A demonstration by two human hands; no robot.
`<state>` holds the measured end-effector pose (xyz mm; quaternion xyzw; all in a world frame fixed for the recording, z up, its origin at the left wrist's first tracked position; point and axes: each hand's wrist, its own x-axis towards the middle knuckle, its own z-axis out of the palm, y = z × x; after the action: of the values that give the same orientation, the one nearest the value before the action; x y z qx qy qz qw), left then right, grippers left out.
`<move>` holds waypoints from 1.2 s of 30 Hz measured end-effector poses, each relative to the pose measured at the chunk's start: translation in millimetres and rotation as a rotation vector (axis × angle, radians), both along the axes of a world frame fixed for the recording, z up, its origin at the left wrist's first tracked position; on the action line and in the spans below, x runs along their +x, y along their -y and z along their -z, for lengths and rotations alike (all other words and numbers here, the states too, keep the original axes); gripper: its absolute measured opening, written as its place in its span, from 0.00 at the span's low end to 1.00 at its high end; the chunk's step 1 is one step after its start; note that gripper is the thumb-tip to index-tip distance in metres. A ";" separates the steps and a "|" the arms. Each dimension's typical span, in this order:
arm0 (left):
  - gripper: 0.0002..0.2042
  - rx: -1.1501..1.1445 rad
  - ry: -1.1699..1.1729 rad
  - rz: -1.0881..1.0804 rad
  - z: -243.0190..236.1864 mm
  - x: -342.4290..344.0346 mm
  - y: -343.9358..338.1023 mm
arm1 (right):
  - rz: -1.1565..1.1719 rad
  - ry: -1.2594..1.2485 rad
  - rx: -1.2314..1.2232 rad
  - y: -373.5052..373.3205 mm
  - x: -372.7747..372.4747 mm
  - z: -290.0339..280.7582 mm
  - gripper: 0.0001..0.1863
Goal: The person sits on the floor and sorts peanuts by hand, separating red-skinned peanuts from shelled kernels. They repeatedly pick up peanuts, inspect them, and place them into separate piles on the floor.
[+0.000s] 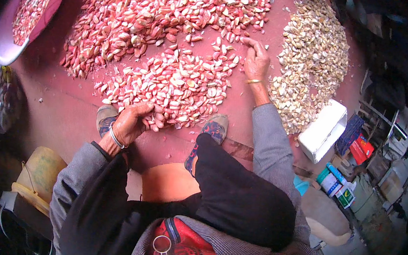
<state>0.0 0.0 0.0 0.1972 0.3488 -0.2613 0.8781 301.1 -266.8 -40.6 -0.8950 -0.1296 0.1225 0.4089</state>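
Observation:
A near heap of pink-and-white garlic cloves (183, 84) lies spread on the reddish floor (48, 107). At its front edge my left hand (133, 120), with a silvery bracelet at the wrist, is closed round a few cloves. My right hand (257, 64), wearing a gold-coloured bangle, reaches beyond the near heap's right side. Its fingers are bent together, and whatever lies between them is too small to name. Behind is a larger heap of redder cloves (141, 15). Right of my right hand lies a heap of pale yellowish cloves (314, 54).
A pink basin (42, 23) with more cloves stands at far left, a clear plastic bag (0, 100) below it. A yellowish bucket (42, 171) is at lower left. On the right are a white box (322, 131), a red packet (360, 150) and clutter. My shoes (216, 126) border the near heap.

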 end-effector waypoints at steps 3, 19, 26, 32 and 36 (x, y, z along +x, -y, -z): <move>0.13 0.026 -0.003 -0.017 -1.1 2.9 -8.2 | -0.107 0.209 -0.080 -27.2 13.9 4.5 0.21; 0.10 0.072 0.065 0.014 -7.4 1.1 -7.8 | -0.173 0.137 0.009 -0.8 -74.2 -23.1 0.13; 0.10 0.011 0.026 -0.021 -7.1 1.1 -6.9 | 0.179 0.015 -0.027 14.1 -10.8 -7.8 0.10; 0.10 0.039 0.047 -0.003 -9.3 1.2 -7.4 | -0.043 0.174 -0.228 -9.3 49.8 13.4 0.09; 0.11 0.009 0.016 -0.016 -7.3 2.3 -7.0 | -0.035 0.106 -0.230 -16.3 53.7 19.7 0.07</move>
<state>2.3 7.0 7.3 0.2006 0.3443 -0.2511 0.8821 354.8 -250.5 -60.4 -0.9388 -0.1518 0.0963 0.2939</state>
